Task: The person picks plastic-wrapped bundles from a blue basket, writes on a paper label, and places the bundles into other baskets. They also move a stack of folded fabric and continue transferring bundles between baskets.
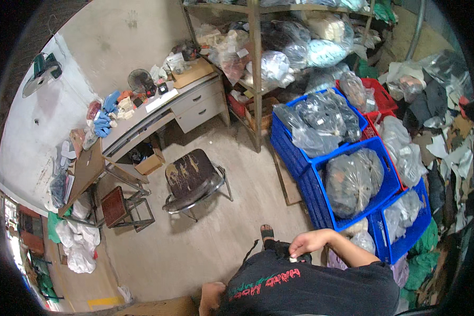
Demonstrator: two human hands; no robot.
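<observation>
My right hand [309, 243] is bent in front of my black shirt [321, 287]. Its fingers are closed in a pinch, with a small white piece [293, 259] showing at the tips; its kind is too small to tell. Close by that hand is some black fabric [280, 249] at my waist. My left hand [210, 296] hangs low beside my body near the lower edge, next to a brown cardboard surface [163, 307]. Its fingers are blurred and partly out of sight.
To the right stand stacked blue crates [313, 197] and a red crate [380, 94] with plastic-bagged goods. Ahead are a worn brown chair [192, 174], a small stool [114, 206], a desk [197, 113] with drawers and a loaded shelf rack [255, 73]. Fabric scraps [432, 179] pile up far right.
</observation>
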